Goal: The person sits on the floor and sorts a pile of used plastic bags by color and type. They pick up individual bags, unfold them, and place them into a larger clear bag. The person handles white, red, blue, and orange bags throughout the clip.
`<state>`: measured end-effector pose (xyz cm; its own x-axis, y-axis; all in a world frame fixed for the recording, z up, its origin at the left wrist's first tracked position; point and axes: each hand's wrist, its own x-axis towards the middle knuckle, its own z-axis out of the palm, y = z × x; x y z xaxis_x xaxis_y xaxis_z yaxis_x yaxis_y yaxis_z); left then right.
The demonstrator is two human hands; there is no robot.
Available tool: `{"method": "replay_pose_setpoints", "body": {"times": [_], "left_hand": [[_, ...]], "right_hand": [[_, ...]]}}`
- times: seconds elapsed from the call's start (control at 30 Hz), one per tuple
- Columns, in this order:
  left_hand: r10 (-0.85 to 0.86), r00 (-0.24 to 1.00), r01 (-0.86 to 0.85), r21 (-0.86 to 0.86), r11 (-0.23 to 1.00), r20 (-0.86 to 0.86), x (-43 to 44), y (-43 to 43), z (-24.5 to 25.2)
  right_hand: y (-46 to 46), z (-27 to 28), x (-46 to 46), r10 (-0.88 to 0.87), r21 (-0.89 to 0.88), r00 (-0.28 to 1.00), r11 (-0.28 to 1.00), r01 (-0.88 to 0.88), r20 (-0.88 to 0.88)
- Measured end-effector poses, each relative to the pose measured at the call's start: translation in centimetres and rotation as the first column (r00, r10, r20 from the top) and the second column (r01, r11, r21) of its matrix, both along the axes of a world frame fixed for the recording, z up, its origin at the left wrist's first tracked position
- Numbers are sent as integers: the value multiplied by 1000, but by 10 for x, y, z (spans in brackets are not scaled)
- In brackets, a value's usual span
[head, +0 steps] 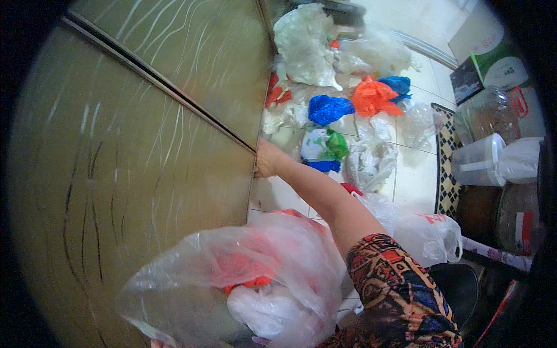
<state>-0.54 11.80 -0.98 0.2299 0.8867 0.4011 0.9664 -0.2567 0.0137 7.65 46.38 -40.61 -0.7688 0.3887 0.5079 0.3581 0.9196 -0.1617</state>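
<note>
My right hand (267,160) reaches across to the edge of a brownish, glossy panel (182,174), which looks like a cabinet door. Its fingers are mostly hidden at that edge, so their grip cannot be made out. A large clear plastic bag (187,261) fills the lower middle of the view. Inside it show a crumpled white plastic bag (265,311) and red plastic (248,265). Only a bit of my left hand (160,343) shows at the bottom rim, on the clear bag's edge.
Crumpled plastic bags lie over the white tiled floor (285,193): blue (330,109), orange (375,98), green-and-white (324,145), several whitish. At right are a checkered mat (447,161), a translucent tub (478,161), a clear plastic bottle (491,113) and a carton (500,65).
</note>
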Motion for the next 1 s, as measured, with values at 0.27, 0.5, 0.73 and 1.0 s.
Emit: {"method": "replay_pose_setpoints", "body": {"times": [0.27, 0.5, 0.73, 1.0], "left_hand": [[299, 931, -291, -70, 954, 209, 10, -5, -24], [289, 938, -269, -124, 955, 190, 14, 15, -24], [303, 953, -299, -160, 941, 3, 14, 29, -8], [422, 896, -389, -216, 896, 137, 2, 15, -21]], "right_hand": [[71, -31, -12, -118, 73, 988, 991, 112, 95], [110, -37, 78, -503, -192, 722, 741, 643, 476], [91, -31, 168, -505, 55, 438, 700, 712, 744], [76, 76, 262, -207, -307, 519, 607, 733, 829]]}}
